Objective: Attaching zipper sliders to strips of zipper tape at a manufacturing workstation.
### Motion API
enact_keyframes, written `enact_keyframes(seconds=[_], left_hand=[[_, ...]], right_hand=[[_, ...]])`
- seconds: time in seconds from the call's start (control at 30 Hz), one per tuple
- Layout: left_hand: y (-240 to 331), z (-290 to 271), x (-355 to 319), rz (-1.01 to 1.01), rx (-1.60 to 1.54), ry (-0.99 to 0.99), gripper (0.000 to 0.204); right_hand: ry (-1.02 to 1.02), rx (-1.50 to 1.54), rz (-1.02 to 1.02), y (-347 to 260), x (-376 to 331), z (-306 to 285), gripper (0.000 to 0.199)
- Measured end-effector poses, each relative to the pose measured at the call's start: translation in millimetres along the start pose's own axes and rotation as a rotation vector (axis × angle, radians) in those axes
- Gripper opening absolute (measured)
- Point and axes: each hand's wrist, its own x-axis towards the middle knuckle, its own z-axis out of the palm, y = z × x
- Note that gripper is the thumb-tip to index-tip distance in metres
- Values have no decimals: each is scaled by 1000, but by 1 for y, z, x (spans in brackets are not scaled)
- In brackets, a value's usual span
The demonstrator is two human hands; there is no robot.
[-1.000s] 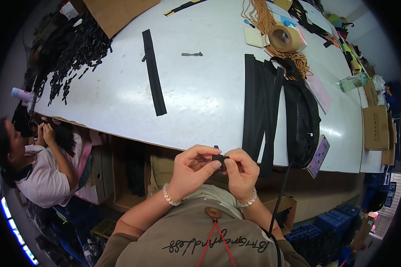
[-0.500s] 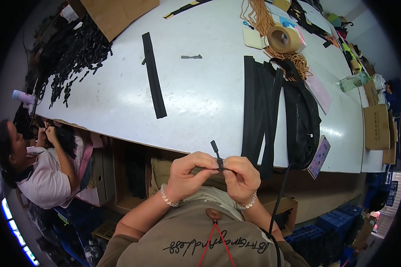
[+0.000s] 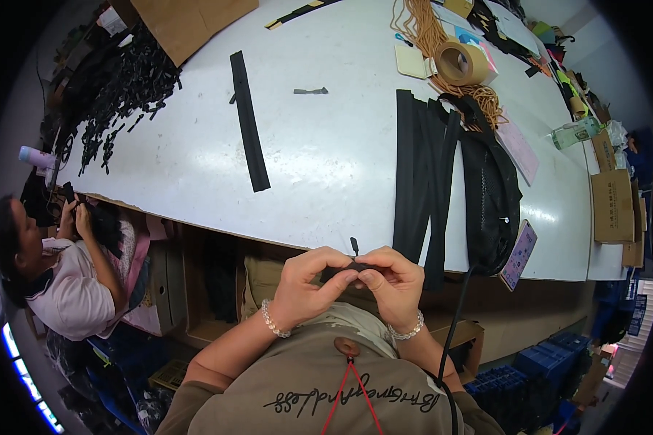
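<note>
At the near table edge, my left hand point(image 3: 310, 279) and my right hand point(image 3: 392, 283) meet with thumbs and fingertips pinched together. Between them they grip a small dark strip-like piece, mostly covered by the fingers. A black zipper pull point(image 3: 355, 245) sticks up from it, past the fingertips toward the table. Farther off lies a black zipper strip point(image 3: 249, 127) with a small tab at its left edge. Beside it rests a single grey zipper pull point(image 3: 310, 91). Several long black strips point(image 3: 417, 174) lie on the right, next to a black bag point(image 3: 490, 188).
A heap of black zipper pulls point(image 3: 134, 87) spreads at the far left by a cardboard box point(image 3: 189, 25). Brown tape point(image 3: 461, 64), tan cord point(image 3: 417, 25) and a phone point(image 3: 519, 256) lie on the right. A black cable point(image 3: 453, 330) hangs beside my right arm. Another person point(image 3: 72, 283) sits left.
My fingertips have closed in around the dark piece, and less of the zipper pull shows above them. The person at the left has raised a small black thing.
</note>
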Motion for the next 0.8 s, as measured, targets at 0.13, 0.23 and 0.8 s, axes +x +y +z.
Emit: enact_keyframes(seconds=[0.13, 0.23, 0.8], left_hand=[[-2, -1, 1, 68, 15, -14, 9], [-10, -2, 3, 279, 7, 2, 13], [-17, -2, -3, 373, 3, -3, 16]], right_hand=[[-52, -161, -234, 1, 2, -5, 19], [-107, -296, -396, -7, 2, -3, 20], [-134, -93, -303, 2, -5, -3, 27]])
